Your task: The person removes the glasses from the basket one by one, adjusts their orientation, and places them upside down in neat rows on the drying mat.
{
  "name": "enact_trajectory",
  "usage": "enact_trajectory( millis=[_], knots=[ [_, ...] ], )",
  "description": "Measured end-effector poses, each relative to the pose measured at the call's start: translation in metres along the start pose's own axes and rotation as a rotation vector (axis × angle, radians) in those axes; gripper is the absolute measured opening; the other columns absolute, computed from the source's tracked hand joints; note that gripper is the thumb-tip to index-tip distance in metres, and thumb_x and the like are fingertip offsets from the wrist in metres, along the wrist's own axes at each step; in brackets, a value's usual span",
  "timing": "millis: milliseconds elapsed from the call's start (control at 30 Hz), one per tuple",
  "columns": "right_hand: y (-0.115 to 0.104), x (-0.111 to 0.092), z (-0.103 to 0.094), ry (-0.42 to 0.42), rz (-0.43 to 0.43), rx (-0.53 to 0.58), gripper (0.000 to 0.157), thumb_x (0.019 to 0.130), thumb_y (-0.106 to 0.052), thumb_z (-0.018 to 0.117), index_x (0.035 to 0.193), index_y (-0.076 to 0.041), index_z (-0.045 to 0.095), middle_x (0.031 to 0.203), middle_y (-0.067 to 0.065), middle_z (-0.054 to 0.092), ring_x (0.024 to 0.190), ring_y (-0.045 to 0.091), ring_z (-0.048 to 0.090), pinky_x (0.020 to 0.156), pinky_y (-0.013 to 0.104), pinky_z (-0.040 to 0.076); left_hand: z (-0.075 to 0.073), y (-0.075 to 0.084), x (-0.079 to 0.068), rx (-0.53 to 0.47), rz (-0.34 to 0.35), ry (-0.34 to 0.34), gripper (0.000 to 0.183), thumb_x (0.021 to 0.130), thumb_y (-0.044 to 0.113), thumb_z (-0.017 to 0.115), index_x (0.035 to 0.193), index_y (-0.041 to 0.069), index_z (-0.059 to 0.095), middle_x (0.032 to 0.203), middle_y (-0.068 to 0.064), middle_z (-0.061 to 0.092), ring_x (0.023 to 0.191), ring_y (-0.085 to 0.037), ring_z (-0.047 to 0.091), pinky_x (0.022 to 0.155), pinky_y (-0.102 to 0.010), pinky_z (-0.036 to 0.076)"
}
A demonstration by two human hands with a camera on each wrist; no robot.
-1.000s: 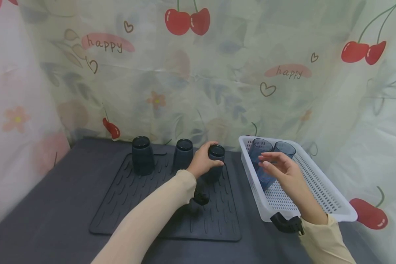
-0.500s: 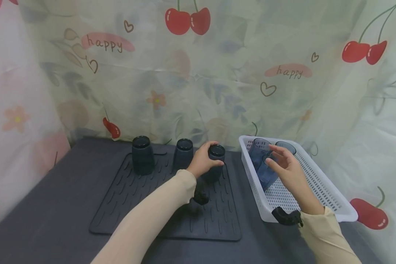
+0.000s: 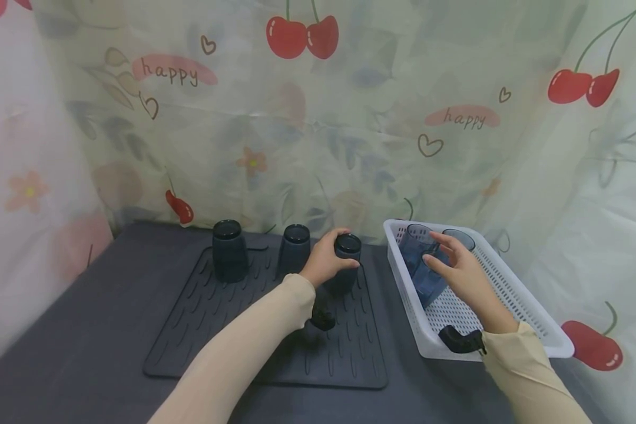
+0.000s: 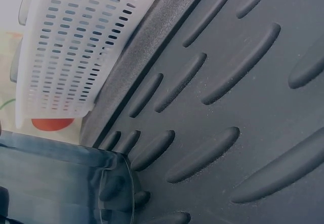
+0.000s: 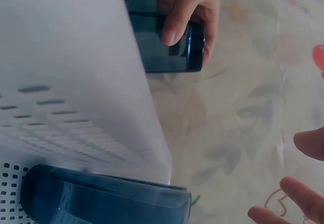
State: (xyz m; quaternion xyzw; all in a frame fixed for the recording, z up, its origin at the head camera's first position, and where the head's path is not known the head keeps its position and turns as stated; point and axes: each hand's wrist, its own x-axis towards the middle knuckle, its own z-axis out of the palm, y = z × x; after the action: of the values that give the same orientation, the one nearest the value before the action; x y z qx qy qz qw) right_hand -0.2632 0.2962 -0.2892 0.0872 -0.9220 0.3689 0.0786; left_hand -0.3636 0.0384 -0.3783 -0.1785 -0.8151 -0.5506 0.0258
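In the head view my left hand (image 3: 325,259) grips an upside-down dark blue drinking glass (image 3: 348,250), its thumb and fingers around the upper part. That glass (image 4: 55,176) stands on the black ridged drying mat (image 3: 275,353). Two more upturned glasses stand to its left, one in the middle (image 3: 295,250) and one farther left (image 3: 229,253). My right hand (image 3: 463,274) is over the white perforated basket (image 3: 540,330), thumb and fingers spread and holding nothing. Blue glasses lean inside the basket, including a front one (image 3: 428,285) close below the thumb; the right wrist view shows a glass (image 5: 106,196) apart from the fingertips.
A dark cloth (image 3: 90,330) covers the table. Behind it hangs a patterned curtain (image 3: 339,165), close to the mat's and basket's far ends. The basket's side wall (image 4: 86,52) rises just right of the mat.
My right hand has shifted slightly right over the basket, uncovering more of the front glass. My left hand stays on the upturned glass.
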Motion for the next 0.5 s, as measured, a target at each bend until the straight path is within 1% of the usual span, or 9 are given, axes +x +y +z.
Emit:
enact_trajectory(
  millis=[200, 400, 500],
  knots=[
    [0.003, 0.008, 0.000, -0.029, 0.031, -0.074, 0.068, 0.097, -0.037, 0.058, 0.151, -0.007, 0.030, 0.157, 0.024, 0.021, 0.141, 0.048, 0.025, 0.105, 0.065, 0.031, 0.000, 0.000, 0.001, 0.008, -0.004, 0.001, 0.077, 0.078, 0.019, 0.082, 0.144, 0.021, 0.043, 0.143, -0.004, 0.049, 0.126, -0.023, 0.052, 0.098, -0.040, 0.048],
    [0.006, 0.015, 0.002, -0.067, 0.063, -0.083, 0.067, 0.098, -0.032, 0.058, 0.152, -0.007, 0.027, 0.157, 0.026, 0.020, 0.141, 0.050, 0.023, 0.104, 0.066, 0.032, 0.000, 0.000, 0.001, 0.006, -0.006, -0.001, 0.077, 0.078, 0.019, 0.082, 0.145, 0.021, 0.043, 0.142, -0.004, 0.049, 0.126, -0.023, 0.052, 0.098, -0.041, 0.048],
    [0.008, 0.018, 0.003, -0.095, 0.067, -0.088, 0.069, 0.098, -0.033, 0.058, 0.153, -0.007, 0.026, 0.156, 0.028, 0.020, 0.141, 0.050, 0.022, 0.104, 0.066, 0.031, 0.000, -0.001, 0.001, 0.005, -0.004, 0.001, 0.077, 0.078, 0.018, 0.082, 0.145, 0.020, 0.043, 0.142, -0.005, 0.049, 0.126, -0.023, 0.052, 0.098, -0.041, 0.048]
  ],
)
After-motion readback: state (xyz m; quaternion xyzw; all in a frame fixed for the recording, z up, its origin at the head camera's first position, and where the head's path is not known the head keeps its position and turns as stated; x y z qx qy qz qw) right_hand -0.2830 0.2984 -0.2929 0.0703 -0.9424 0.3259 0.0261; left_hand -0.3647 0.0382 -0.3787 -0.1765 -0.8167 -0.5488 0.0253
